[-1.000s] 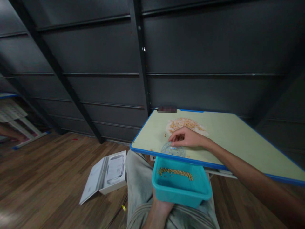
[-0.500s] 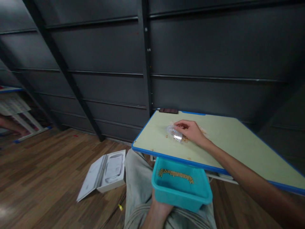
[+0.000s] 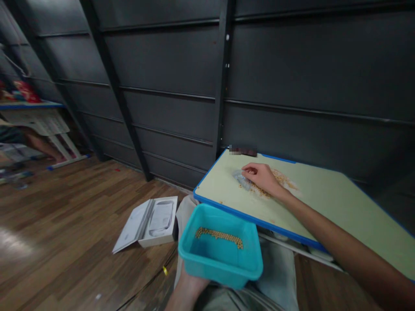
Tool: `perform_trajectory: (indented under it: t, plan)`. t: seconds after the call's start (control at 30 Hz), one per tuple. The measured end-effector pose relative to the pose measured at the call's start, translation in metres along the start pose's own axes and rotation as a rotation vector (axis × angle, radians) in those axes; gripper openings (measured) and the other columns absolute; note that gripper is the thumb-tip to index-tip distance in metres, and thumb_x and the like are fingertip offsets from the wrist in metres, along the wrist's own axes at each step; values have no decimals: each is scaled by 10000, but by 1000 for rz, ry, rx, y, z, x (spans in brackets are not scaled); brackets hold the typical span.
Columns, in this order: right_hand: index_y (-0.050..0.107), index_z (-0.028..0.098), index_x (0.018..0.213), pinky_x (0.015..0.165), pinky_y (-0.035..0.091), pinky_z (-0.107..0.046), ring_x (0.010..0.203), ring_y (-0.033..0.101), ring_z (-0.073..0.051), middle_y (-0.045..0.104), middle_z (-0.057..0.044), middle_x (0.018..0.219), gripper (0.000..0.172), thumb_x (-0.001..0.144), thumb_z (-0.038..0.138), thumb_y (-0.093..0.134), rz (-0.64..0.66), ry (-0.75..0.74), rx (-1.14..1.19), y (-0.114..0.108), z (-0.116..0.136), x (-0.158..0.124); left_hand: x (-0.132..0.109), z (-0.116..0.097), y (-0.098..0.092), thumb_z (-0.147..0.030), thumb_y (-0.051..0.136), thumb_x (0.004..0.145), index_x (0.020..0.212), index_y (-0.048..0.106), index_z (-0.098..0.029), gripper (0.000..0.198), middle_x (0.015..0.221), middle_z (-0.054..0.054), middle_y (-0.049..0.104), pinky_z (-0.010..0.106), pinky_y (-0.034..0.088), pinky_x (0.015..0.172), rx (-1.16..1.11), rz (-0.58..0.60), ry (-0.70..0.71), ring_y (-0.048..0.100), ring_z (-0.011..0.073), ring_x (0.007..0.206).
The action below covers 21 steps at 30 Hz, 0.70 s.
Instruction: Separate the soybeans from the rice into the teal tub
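Observation:
My left hand is closed on a turquoise plastic bin from below its near-left side, above my lap; its fingertips are hidden. Inside the bin, a curved band of small round gold-tan pieces lies along the far part of the bottom. Over the table, my right hand pinches a crinkled clear plastic bag between thumb and fingers. More small gold-tan pieces are spread on the tabletop under and behind this hand, and a few lie near the bag.
The pale table has a blue edge, and a dark flat object lies at its far-left corner. An open white box sits on the wooden floor at left. A dark panelled wall stands behind. Another person's leg shows at far left.
The bin has moved left, out from beneath the table edge, with my left hand on it. My right hand stays at the bag, and more scattered pieces show behind it. The view has turned left.

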State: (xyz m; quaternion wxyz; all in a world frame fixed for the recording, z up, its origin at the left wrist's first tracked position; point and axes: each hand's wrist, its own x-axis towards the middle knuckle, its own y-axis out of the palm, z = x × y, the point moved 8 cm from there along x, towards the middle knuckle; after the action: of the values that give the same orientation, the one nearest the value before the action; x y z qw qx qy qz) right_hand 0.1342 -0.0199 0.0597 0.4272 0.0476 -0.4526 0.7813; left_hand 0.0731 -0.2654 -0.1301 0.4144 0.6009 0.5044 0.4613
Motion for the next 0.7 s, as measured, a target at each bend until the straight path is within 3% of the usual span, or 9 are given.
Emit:
perform_trajectory:
  t: [0.07, 0.17, 0.3, 0.43, 0.6, 0.7]
  plan:
    - [784, 158, 916, 607, 483, -279, 666, 680, -192, 763, -55, 749, 159, 812, 237, 693, 17, 5, 26, 3, 2, -1, -3, -12, -12, -495, 682, 833, 1113, 776, -236, 393, 1073, 43, 798, 468, 383, 1186, 15, -98, 7, 691, 277, 1140]
    - [783, 157, 928, 597, 476, -281, 671, 675, -198, 759, -55, 747, 187, 817, 280, 697, 50, 11, 74, 9, 5, 0, -4, -28, -23, -528, 637, 860, 1102, 782, -228, 412, 1023, 72, 804, 511, 332, 1208, 45, -100, 8, 644, 299, 1232]
    - [785, 148, 954, 634, 490, -292, 704, 674, -198, 761, -62, 784, 216, 820, 302, 714, 92, -14, 121, 22, 15, 2, -7, -55, -33, -440, 625, 885, 1015, 802, -187, 335, 922, 93, 808, 547, 362, 1180, 74, -102, 60, 712, 300, 1102]
    - [789, 157, 994, 667, 509, -301, 746, 687, -197, 778, -73, 860, 220, 844, 301, 717, 157, -79, 188, 43, 31, 3, -13, -78, -50, -332, 622, 896, 878, 810, -173, 247, 920, 102, 805, 520, 447, 1117, 86, -340, 70, 752, 265, 947]
    - [794, 186, 1014, 706, 530, -305, 793, 707, -191, 792, -74, 944, 189, 877, 290, 716, 196, -187, 247, 66, 61, 3, -9, -89, -32, -200, 612, 881, 757, 778, -161, 211, 699, 50, 767, 464, 516, 1039, 112, -401, 57, 750, 250, 867]
    - [793, 194, 1025, 731, 535, -302, 806, 710, -181, 792, -64, 960, 181, 891, 282, 708, 229, -227, 281, 77, 77, 4, -2, -89, -6, -260, 580, 903, 547, 650, -186, 371, 631, 53, 734, 483, 531, 996, 134, -373, 50, 736, 282, 913]
